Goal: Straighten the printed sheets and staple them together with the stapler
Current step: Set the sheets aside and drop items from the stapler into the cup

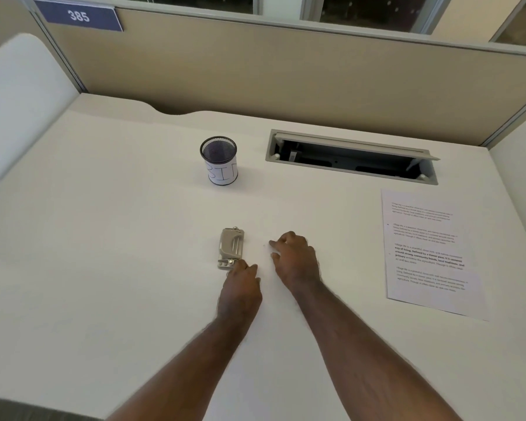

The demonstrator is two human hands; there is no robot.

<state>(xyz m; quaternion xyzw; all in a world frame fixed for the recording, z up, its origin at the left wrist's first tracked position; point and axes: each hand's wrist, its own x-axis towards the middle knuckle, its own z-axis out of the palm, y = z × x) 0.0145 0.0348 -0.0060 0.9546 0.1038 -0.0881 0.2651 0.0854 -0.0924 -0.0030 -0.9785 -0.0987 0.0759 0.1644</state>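
Observation:
A small beige stapler (230, 249) lies flat on the white desk (104, 268), a little left of centre. My left hand (240, 287) rests just below it, fingertips touching its near end, not clasping it. My right hand (295, 258) hovers palm-down to the stapler's right, fingers spread, holding nothing. The printed sheets (428, 253) lie stacked at the desk's right side, slightly turned, well apart from both hands.
A black mesh cup (219, 161) with a white paper label stands behind the stapler. An open cable hatch (351, 158) is sunk into the desk at the back right. A beige partition (286, 74) closes the back and sides.

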